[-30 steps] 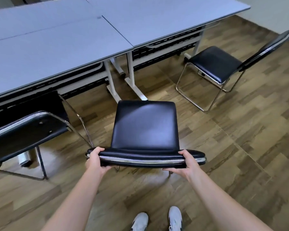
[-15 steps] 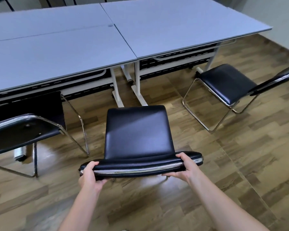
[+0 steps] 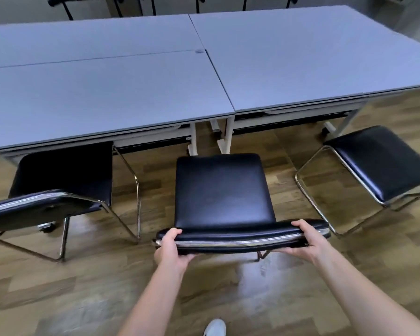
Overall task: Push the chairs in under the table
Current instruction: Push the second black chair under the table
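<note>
A black padded chair (image 3: 222, 190) with a chrome frame stands in front of me, facing the grey table (image 3: 107, 93). My left hand (image 3: 171, 248) grips the left end of its backrest and my right hand (image 3: 306, 241) grips the right end. The seat's front edge is level with the white table legs (image 3: 193, 139) where two tabletops meet. A second black chair (image 3: 63, 170) sits to the left, its seat front just under the table edge. A third black chair (image 3: 383, 163) stands to the right, angled, clear of the table.
The floor is brown wood-pattern planks (image 3: 83, 299). More white table legs (image 3: 342, 124) stand at the right. Several dark chairs (image 3: 87, 1) line the table's far side. My white shoe (image 3: 215, 328) shows at the bottom edge.
The middle chair has moved forward toward the table, with both hands still on its backrest. My view has advanced and lifted, so more of the tabletop and the far chairs now show.
</note>
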A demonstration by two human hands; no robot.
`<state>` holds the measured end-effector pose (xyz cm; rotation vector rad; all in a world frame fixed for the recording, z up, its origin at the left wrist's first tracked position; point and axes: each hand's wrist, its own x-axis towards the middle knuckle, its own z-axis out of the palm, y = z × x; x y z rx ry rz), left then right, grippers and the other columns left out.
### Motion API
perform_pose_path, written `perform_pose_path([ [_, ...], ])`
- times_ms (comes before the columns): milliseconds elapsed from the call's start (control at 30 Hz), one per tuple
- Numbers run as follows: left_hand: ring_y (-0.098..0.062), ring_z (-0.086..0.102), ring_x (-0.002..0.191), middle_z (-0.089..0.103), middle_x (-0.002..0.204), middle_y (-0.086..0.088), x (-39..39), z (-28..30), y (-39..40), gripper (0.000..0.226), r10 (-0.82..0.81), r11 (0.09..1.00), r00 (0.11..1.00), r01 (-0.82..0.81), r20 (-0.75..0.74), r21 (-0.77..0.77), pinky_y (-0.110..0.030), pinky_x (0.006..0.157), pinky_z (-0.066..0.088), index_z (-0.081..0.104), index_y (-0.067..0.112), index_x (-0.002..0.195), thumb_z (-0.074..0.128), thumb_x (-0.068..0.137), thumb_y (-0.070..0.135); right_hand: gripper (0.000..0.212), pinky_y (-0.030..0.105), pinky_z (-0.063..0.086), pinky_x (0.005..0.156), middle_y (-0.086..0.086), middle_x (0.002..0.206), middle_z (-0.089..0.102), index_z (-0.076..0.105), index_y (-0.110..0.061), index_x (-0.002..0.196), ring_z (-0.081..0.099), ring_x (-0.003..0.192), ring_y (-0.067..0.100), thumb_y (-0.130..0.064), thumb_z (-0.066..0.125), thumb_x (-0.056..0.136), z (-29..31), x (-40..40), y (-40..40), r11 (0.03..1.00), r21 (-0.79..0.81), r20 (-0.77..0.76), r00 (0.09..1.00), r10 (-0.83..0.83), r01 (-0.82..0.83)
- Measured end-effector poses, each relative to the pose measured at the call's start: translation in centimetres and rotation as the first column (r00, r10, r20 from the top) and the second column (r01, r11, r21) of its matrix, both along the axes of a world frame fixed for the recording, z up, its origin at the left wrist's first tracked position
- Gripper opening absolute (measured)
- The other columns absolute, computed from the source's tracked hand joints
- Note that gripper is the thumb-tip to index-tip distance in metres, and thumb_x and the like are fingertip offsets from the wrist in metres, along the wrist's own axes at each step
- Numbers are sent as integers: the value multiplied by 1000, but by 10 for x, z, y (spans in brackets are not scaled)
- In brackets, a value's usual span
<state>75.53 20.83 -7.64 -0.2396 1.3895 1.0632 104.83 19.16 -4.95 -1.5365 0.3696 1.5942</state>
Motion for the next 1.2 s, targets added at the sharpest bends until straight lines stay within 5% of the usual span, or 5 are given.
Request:
perform_pose_path([
  [200, -37, 57, 90, 57, 93, -17, 44, 10, 39, 17, 136, 990, 990, -137, -40, -30, -57, 71, 49, 47, 2, 79, 63, 74, -3, 10, 71, 39, 83, 22, 96, 52, 47, -2, 87, 51, 90, 43, -11, 51, 90, 7, 32, 61, 997, 14, 64, 995, 77, -78],
  [333, -39, 57, 95, 57, 106, -19, 62, 14, 66, 24, 190, 981, 981, -191, -39, -23, -63, 78, 49, 49, -1, 93, 63, 73, -2, 11, 71, 41, 73, 21, 94, 52, 48, -2, 86, 52, 85, 41, -12, 49, 91, 10, 47, 100, 989, 31, 81, 987, 142, -144],
  [633, -44, 57, 105, 56, 117, -24, 88, 12, 111, 36, 219, 975, 975, -220, -33, -17, -70, 81, 45, 49, 0, 103, 64, 71, 0, 10, 69, 36, 90, 23, 98, 52, 48, -2, 89, 52, 90, 43, -12, 51, 91, 8, 75, 163, 972, 68, 78, 973, 219, -225],
  [900, -45, 55, 108, 53, 124, -24, 80, 13, 146, 32, 204, 979, 978, -204, -35, -14, -70, 77, 47, 49, 2, 100, 64, 71, 0, 9, 67, 44, 45, 23, 99, 54, 50, -3, 91, 52, 86, 43, -12, 52, 90, 3, 73, 193, 967, 100, 27, 972, 233, -234],
  [1200, -46, 56, 108, 54, 121, -24, 71, 8, 171, 25, 216, 976, 976, -217, -22, -33, -71, 81, 45, 48, 5, 90, 64, 72, -1, 11, 71, 37, 89, 26, 104, 53, 50, -3, 96, 49, 102, 46, -11, 53, 90, -8, 73, 219, 981, 76, -34, 982, 184, -181],
])
